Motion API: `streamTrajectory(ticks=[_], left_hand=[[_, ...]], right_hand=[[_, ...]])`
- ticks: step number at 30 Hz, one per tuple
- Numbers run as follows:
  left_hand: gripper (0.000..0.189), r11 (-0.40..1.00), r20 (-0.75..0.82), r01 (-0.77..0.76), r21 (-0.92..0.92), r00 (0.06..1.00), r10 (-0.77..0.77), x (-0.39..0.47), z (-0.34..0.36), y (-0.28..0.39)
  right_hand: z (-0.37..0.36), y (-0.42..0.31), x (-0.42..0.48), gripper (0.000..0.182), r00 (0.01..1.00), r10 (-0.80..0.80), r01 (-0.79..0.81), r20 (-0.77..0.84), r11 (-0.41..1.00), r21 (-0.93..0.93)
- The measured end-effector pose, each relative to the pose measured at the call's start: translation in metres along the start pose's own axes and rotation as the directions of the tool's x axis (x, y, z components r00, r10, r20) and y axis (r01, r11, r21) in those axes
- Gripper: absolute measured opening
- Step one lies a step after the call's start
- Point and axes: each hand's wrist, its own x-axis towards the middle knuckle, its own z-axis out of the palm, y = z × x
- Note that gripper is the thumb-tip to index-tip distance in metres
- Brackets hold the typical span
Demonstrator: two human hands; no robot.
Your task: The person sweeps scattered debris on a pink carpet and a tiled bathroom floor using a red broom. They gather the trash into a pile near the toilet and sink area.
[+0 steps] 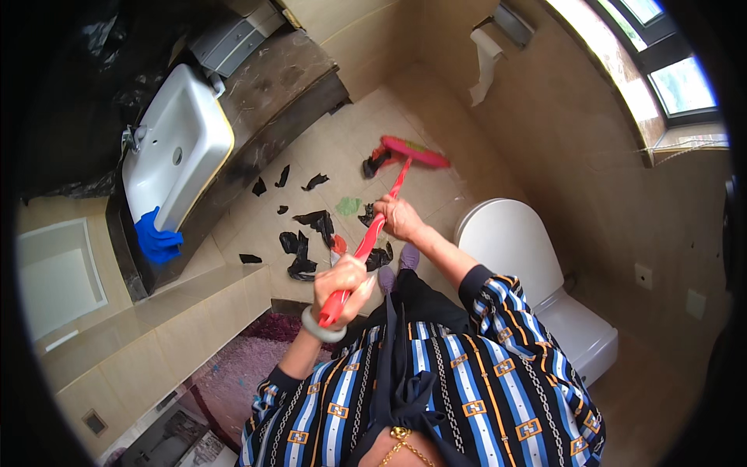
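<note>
Both of my hands grip the red handle (369, 240) of a broom that slants away from me across the tiled floor. My left hand (344, 287) is closed around the near end of the handle, a pale bangle on its wrist. Farther along the shaft, my right hand (399, 217) is wrapped around it. The pink broom head (415, 152) rests on the floor ahead, touching or close beside a black and red plastic scrap (379, 160). Several torn black plastic pieces (318, 225) and a green scrap (348, 205) lie scattered between the broom and the vanity.
A white toilet (502, 245) with its lid down stands at my right. On the left, a white washbasin (181, 146) sits on a dark stone counter (280, 73), with a blue cloth (157, 236) over its corner. A tiled ledge (175, 309) borders a purple rug (251, 368).
</note>
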Motion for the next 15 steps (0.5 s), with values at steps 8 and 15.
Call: streamTrajectory(ticks=[8, 15], left_hand=[[0.029, 0.999, 0.23, -0.035, -0.029, 0.972, 0.041, -0.005, 0.01, 0.025], [0.023, 0.983, 0.041, 0.04, -0.181, 0.999, -0.033, -0.074, 0.015, -0.043]], right_hand=[[-0.024, -0.008, -0.041, 0.028, 0.985, 0.166, -0.169, 0.041, 0.984, 0.059], [0.015, 0.039, -0.081, 0.029, 0.956, 0.28, -0.284, -0.082, 0.958, -0.035]])
